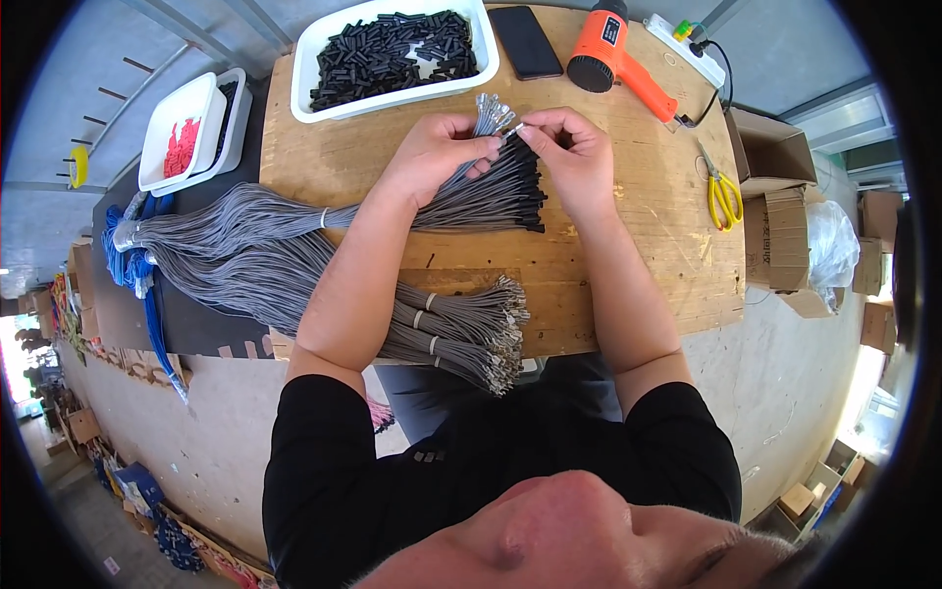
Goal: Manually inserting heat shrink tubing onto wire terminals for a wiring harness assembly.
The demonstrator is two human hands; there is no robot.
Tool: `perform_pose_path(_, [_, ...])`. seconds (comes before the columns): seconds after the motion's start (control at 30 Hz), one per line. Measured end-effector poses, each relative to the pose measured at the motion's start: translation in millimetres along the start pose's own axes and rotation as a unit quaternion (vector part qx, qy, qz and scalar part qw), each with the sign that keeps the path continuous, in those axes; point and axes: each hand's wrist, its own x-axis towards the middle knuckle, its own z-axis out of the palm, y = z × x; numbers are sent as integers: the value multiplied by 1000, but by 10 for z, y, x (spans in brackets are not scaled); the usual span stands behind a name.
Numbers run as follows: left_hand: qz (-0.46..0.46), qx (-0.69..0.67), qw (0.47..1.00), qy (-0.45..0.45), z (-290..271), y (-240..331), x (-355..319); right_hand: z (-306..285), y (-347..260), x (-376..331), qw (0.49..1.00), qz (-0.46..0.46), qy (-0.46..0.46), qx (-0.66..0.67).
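Note:
My left hand [442, 157] is closed around a small bunch of grey cables whose bare metal ends [494, 111] stick up past the fingers. Thumb and forefinger of my right hand [574, 157] pinch the light tip of one cable, right beside the left fingertips. Whether a sleeve sits on that tip is too small to tell. Under both hands lies a fan of grey cables [481, 208] ending in black sleeves. Nearer to me, several tied bundles of grey cables [456, 329] with metal ends rest at the table's front edge.
On the wooden table [648, 236], a white tray [306, 93] holds many short black tubes. A black phone [528, 42], an orange heat gun [628, 64], a power strip [692, 54] and yellow-handled scissors [724, 196] lie around. Left stands a white tray [157, 147] of red pieces; right, cardboard boxes [780, 231].

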Motion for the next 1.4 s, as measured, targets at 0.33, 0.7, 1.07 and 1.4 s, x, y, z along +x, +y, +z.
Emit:
perform_pose_path(0.33, [-4, 43, 999, -2, 16, 21, 1, 5, -89, -33, 953, -205, 11, -225])
perform_pose_path(0.7, [24, -12, 999, 22, 30, 35, -10, -41, -5, -15, 977, -111, 5, -180])
perform_pose_path(1.07, [36, 36, 998, 26, 40, -31, 25, -453, 80, 256, 854, 236, 87, 455])
perform_pose_path(1.4, [38, 17, 998, 47, 66, 29, 11, -442, 232, 265, 883, 209, 33, 419])
